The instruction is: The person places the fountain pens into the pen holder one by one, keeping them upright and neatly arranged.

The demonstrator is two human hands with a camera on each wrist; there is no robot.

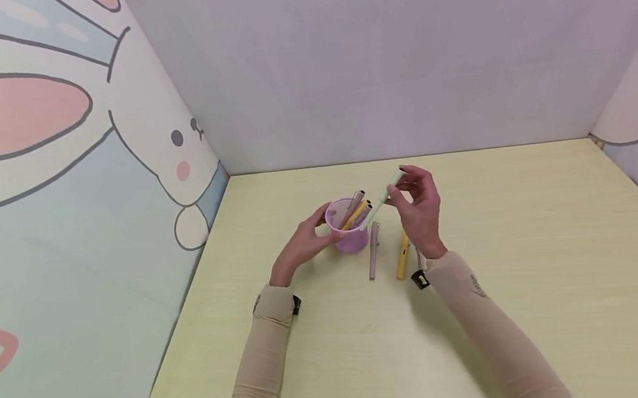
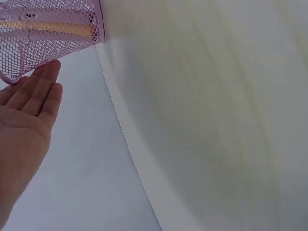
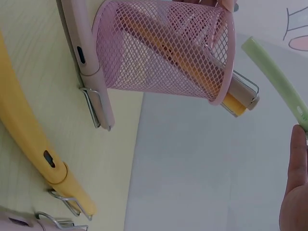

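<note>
A pink-purple mesh pen cup [image 1: 353, 244] stands upright on the table. My left hand [image 1: 307, 242] holds it near the rim, thumb on the near side and fingers on the far left. Inside lean a yellow pen [image 1: 353, 217] and several mauve pens [image 3: 243, 92]. Between thumb and fingers, my right hand [image 1: 421, 211] pinches a light green pen [image 1: 383, 196], tilted, its lower end at the cup's right rim in the head view. In the right wrist view, that green pen [image 3: 274, 74] shows beyond the cup's opening.
On the table [image 1: 530, 236], right of the cup, lie a mauve pen [image 1: 374, 251], a yellow pen [image 1: 402, 258] and a pale purple pen [image 3: 19, 222] partly hidden by my right wrist. A grey wall [image 1: 398, 63] rises behind; a rabbit-printed panel [image 1: 70, 248] stands at left.
</note>
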